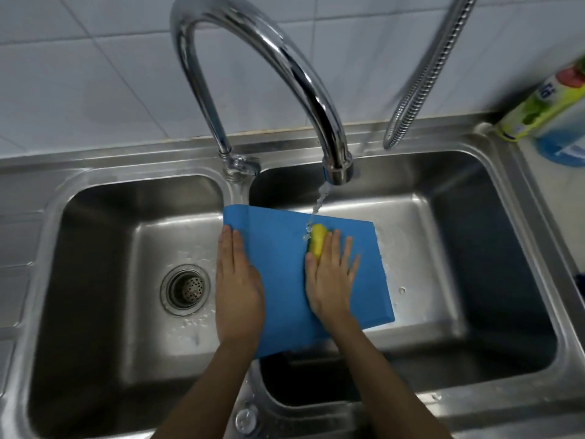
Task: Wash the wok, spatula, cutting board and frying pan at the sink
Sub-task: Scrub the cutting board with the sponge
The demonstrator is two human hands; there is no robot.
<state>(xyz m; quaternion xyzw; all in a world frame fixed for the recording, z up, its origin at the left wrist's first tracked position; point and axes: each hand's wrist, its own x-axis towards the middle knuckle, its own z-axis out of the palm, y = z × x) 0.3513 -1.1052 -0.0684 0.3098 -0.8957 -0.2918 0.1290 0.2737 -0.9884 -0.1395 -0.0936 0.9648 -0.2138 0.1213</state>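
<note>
A blue cutting board [285, 248] lies across the divider of a double steel sink [95, 280], mostly over the right basin. My left hand [237, 280] rests flat on the board's left edge with straight fingers. My right hand [329, 274] presses a yellow sponge [317, 240] flat against the board's upper middle. Water runs from the chrome tap [337, 166] onto the board just beside the sponge. No wok, spatula or frying pan is in view.
The left basin has a round drain strainer [185, 288] and some foam on its floor. A metal spray hose [421, 83] hangs at the back right. A green and blue pack [547, 115] stands on the right counter. White tiles back the sink.
</note>
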